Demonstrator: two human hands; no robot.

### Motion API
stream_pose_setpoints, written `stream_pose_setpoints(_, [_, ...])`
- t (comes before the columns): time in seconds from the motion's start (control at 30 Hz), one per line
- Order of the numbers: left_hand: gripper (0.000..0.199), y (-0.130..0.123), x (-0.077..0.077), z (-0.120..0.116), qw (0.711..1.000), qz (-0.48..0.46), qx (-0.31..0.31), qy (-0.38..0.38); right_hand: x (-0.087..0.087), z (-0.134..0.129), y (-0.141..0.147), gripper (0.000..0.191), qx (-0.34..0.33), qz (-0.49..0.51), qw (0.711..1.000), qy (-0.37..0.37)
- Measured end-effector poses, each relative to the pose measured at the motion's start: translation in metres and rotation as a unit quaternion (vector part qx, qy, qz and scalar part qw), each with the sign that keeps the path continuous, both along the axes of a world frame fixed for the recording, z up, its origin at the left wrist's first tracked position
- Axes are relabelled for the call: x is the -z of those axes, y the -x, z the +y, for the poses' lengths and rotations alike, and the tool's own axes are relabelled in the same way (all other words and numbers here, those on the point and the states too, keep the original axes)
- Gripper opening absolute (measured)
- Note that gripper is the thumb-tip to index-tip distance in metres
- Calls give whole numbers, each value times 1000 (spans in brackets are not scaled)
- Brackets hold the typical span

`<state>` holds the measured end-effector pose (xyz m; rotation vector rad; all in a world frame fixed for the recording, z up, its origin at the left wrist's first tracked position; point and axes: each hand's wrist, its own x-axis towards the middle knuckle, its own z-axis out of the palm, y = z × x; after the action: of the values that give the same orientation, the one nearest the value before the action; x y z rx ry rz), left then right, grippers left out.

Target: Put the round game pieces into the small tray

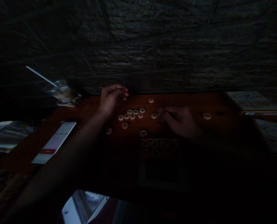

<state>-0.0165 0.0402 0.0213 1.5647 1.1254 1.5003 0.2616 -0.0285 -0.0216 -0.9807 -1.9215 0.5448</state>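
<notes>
Several round chess pieces with red or black characters lie on the dark wooden table, a group of them (132, 116) close together in the middle. My left hand (112, 98) hovers beyond the group's left side, its fingers curled and slightly apart, with nothing visible in them. My right hand (179, 119) is at the right of the group, thumb and fingers pinched at the edge of a black-marked piece (154, 115). A red-marked piece (151, 100) lies near the wall. Nearer to me, an open box (160, 139) holds several pieces in rows.
A phone (54, 143) lies at the left, with a plastic cup and straw (64, 93) behind it. The stone wall (152, 56) borders the table's far edge. Flat boxes (252, 101) stand at the right, near a lone piece (206, 116).
</notes>
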Motion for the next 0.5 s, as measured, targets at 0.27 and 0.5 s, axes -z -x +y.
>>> stream_pose_setpoints(0.27, [11, 36, -10, 10, 929, 366, -34, 48, 2, 1, 1, 39, 7, 1, 1000, 5])
stream_pose_setpoints(0.5, [24, 68, -18, 12, 845, 456, 182, 214, 3, 4, 2, 40, 10, -4, 1000, 21])
